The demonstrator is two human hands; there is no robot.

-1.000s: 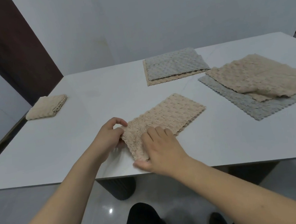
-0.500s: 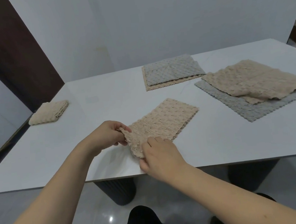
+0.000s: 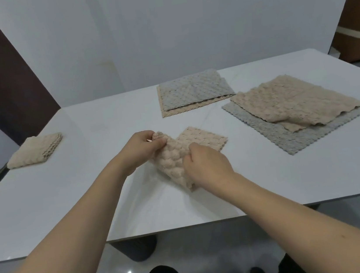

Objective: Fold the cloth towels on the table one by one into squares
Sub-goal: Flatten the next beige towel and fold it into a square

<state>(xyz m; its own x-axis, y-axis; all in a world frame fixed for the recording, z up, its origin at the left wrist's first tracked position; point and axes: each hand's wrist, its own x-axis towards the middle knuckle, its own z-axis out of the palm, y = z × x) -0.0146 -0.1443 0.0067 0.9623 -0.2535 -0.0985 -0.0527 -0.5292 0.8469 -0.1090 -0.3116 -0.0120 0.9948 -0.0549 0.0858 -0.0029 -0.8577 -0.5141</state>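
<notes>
Near the middle of the frame, a beige bubble-textured cloth towel (image 3: 178,159) half lifted from the white smooth table (image 3: 68,197), its far end still lying flat. Near end pinched by both hands: left hand (image 3: 140,149) curled on the upper corner, right hand (image 3: 208,167) gripping the lower corner with bent fingers. Risk of a crooked fold if the two corners travel unevenly, leaving a lopsided shape instead of a square. Possible also to drag the flat far end along, because nothing is pinning it down. Soft fabric, so likely to sag between the two grips and wrinkle. No containers anywhere in view. At left, a finished beige folded square (image 3: 35,150); at upper centre, a grey towel over a beige one (image 3: 193,91); at right, a loose beige towel on a grey towel (image 3: 294,107).
</notes>
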